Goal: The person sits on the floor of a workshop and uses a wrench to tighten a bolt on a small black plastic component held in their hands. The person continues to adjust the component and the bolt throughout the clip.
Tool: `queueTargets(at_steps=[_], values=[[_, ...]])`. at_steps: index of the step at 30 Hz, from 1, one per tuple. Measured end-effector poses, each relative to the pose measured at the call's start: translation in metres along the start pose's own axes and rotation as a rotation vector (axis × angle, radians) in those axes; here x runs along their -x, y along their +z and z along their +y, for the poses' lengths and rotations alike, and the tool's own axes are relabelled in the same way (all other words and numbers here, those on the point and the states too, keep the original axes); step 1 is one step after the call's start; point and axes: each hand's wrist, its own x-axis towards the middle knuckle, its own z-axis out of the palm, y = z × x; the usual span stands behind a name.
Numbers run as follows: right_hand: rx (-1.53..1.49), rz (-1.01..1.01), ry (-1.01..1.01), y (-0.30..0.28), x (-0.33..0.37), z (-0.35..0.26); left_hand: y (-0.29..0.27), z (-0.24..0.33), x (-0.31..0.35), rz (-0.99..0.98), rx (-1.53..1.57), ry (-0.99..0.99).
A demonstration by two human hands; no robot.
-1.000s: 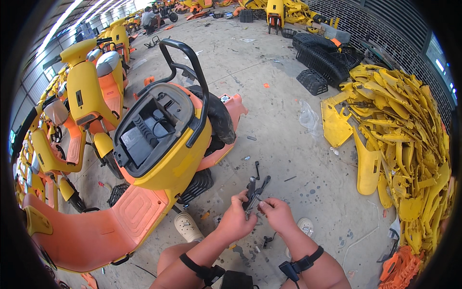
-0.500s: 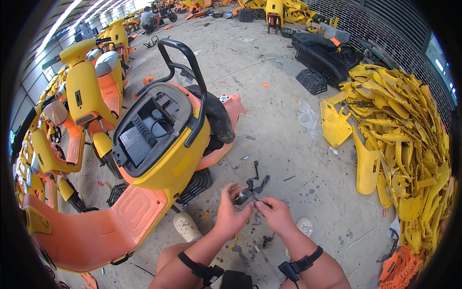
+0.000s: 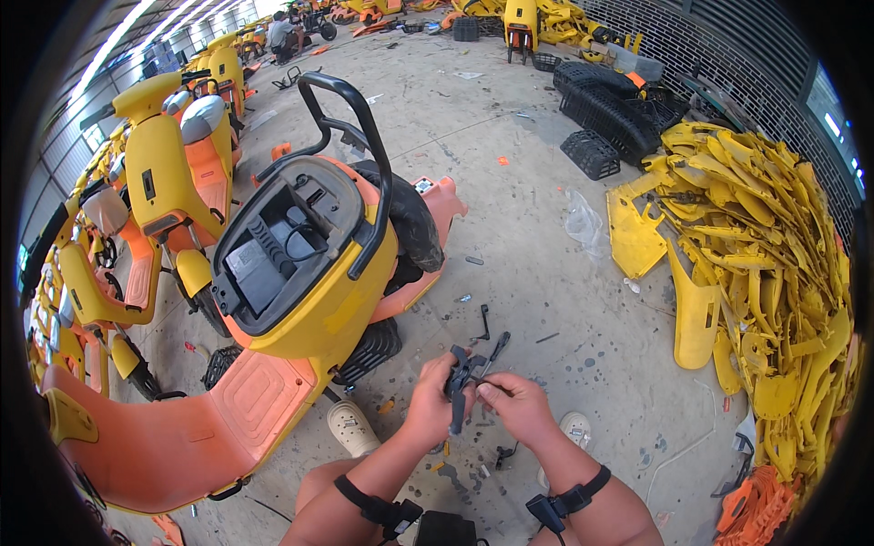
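A dark, angular bracket-like part (image 3: pixel 458 387) with several arms is in my left hand (image 3: pixel 428 401), whose fingers are closed round it. One flat arm of it hangs down beside my thumb. My right hand (image 3: pixel 517 405) is pinched at the part's right side, thumb against forefinger; anything small between those fingertips is too hidden to name. Just beyond my hands lie a dark long-handled tool or rod (image 3: pixel 500 345) and a thin hooked black piece (image 3: pixel 483 320). Below them a small black fitting (image 3: pixel 505 453) is on the floor.
At my left stands a yellow and orange scooter (image 3: pixel 314 332) with an open seat compartment (image 3: pixel 273 250); more scooters (image 3: pixel 159 173) line up behind. A heap of yellow panels (image 3: pixel 756 273) fills the right. Black baskets (image 3: pixel 605 114) lie farther off. A person (image 3: pixel 280 35) crouches far back.
My left hand has turned over and closed more round the dark part, so one flat arm now points down. My right hand stays pinched in nearly the same place.
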Motion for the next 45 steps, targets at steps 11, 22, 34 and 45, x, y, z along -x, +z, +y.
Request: queueTargets(at_steps=[11, 22, 34, 45], values=[[0.111, -0.139, 0.122, -0.002, 0.002, -0.006, -0.001, -0.003, 0.001, -0.089, 0.091, -0.085], [0.167, -0.196, 0.156, -0.004, 0.004, 0.0, -0.005, -0.009, 0.008, -0.129, -0.015, -0.067], [0.486, 0.026, -0.088, 0.01, 0.01, -0.014, -0.006, -0.008, 0.009, -0.117, -0.028, -0.13], [0.587, 0.232, -0.368, 0.017, 0.012, -0.012, -0.002, -0.011, 0.007, -0.099, -0.019, -0.155]])
